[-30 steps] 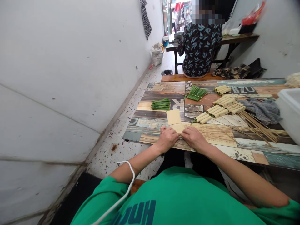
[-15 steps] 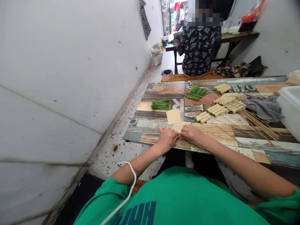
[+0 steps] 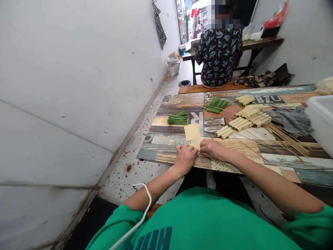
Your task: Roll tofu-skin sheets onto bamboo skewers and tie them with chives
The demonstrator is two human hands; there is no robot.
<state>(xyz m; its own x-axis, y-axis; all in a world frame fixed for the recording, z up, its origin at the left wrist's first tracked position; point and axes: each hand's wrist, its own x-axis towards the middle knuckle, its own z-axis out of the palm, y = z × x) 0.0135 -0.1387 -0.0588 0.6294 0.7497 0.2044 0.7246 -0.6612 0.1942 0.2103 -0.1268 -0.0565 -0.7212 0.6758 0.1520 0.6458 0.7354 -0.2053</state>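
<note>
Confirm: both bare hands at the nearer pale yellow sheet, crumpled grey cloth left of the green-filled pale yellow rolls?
One fix: the head view shows the crumpled grey cloth right of the green-filled pale yellow rolls. Left hand and right hand are at the nearer pale yellow sheet, as stated.

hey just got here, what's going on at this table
The person's left hand and right hand are at the near side of a pale sheet, fingers curled at its edge. A second pale square lies flat just beyond. Farther off are two green bundles; to the right lie pale rolls with green at some ends, and thin sticks.
</note>
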